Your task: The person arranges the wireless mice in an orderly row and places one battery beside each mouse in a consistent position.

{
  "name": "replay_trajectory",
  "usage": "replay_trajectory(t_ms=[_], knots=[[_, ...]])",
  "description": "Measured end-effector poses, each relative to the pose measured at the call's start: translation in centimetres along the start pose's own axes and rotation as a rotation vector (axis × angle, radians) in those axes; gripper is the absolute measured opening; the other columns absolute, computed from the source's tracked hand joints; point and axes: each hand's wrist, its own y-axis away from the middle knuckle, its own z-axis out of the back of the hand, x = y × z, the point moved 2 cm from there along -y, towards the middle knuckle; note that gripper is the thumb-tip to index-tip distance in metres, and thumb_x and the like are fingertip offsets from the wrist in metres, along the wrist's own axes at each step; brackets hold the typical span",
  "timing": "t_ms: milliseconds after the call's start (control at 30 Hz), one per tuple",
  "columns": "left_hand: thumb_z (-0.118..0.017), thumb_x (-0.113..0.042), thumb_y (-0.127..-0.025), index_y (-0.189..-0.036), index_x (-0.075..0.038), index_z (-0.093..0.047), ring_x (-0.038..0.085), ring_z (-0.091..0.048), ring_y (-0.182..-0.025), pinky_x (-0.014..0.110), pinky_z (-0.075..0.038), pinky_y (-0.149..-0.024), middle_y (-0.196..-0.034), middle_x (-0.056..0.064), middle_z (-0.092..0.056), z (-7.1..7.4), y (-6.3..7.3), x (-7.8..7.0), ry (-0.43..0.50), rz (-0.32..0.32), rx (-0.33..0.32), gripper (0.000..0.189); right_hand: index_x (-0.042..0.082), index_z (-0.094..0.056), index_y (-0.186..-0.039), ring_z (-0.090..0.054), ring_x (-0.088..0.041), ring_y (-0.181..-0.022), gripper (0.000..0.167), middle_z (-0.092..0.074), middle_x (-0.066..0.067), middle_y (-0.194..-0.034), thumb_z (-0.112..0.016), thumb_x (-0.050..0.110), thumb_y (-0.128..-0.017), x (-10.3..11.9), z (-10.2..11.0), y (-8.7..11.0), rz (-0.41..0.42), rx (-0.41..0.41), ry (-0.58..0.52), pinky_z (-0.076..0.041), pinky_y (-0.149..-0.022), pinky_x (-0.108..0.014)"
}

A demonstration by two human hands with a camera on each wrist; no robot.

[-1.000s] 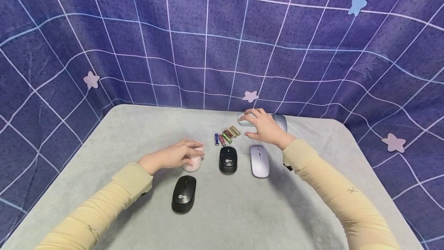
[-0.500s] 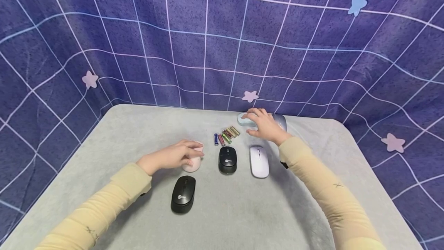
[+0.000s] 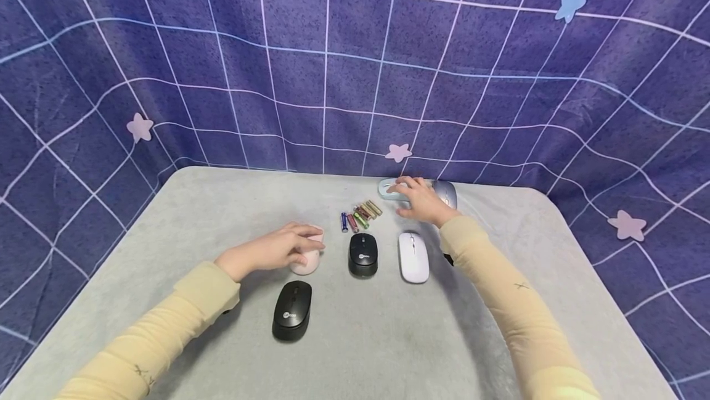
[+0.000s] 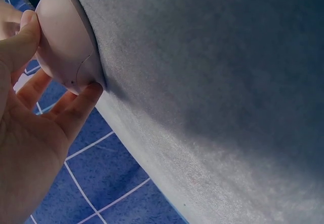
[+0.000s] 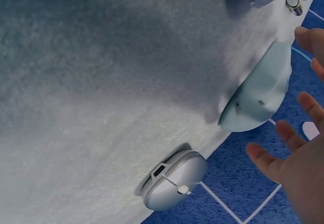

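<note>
Left hand [image 3: 272, 251] pinching pink oval plastic mouse [image 4: 63, 39], right hand [image 3: 424, 203] spread, we might, overreaching, push pale-blue oval plastic mouse [image 5: 259, 95] off twelve-o'clock table [image 3: 355, 344] edge.

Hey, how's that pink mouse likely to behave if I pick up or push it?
The pink mouse is probably stiff: it shows no visible dent where the left hand grips it. Its smooth surface might feel slightly slippery. Lying low on the table, it would likely slide rather than roll or tip.
</note>
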Motion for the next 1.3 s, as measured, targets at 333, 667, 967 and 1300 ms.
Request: replay_trajectory(t_ms=[333, 667, 967, 1300], knots=[[-0.067, -0.022, -0.081, -0.125, -0.012, -0.062, 0.04, -0.042, -0.126, 0.054, -0.033, -0.106, -0.14, 0.017, -0.047, -0.1, -0.2, 0.1, -0.009, 0.002, 0.006, 0.046, 0.017, -0.057, -0.126, -0.039, -0.046, -0.118, 0.053, -0.043, -0.016, -0.138, -0.073, 0.017, -0.076, -1.2, -0.5, -0.6, -0.015, 0.013, 0.016, -0.042, -0.084, -0.068], [-0.067, -0.022, -0.08, -0.124, -0.011, -0.063, 0.04, -0.042, -0.126, 0.054, -0.033, -0.106, -0.139, 0.017, -0.048, -0.1, -0.1, -0.1, -0.008, 0.008, 0.004, 0.045, 0.015, -0.058, -0.124, -0.043, -0.047, -0.115, 0.051, -0.046, -0.017, -0.135, -0.071, 0.014, -0.075, -1.9, -1.2, -2.0, 0.011, 0.018, 0.018, -0.045, -0.086, -0.062], [-0.068, -0.021, -0.08, -0.124, -0.011, -0.063, 0.039, -0.043, -0.126, 0.053, -0.033, -0.106, -0.138, 0.017, -0.049, 0.0, -0.1, -0.2, -0.011, 0.006, 0.005, 0.044, 0.011, -0.056, -0.121, -0.048, -0.048, -0.109, 0.049, -0.048, -0.02, -0.131, -0.07, 0.004, -0.074, -1.8, -1.4, -2.9, 0.04, 0.027, 0.012, -0.041, -0.094, -0.055], [-0.068, -0.021, -0.08, -0.123, -0.011, -0.064, 0.039, -0.044, -0.125, 0.053, -0.034, -0.105, -0.137, 0.018, -0.049, 0.3, 0.0, -0.2, -0.017, 0.009, 0.005, 0.044, 0.014, -0.055, -0.12, -0.049, -0.048, -0.108, 0.048, -0.05, -0.017, -0.131, -0.064, -0.005, -0.077, -1.8, -1.5, -3.2, 0.028, 0.013, 0.019, -0.045, -0.089, -0.057]])
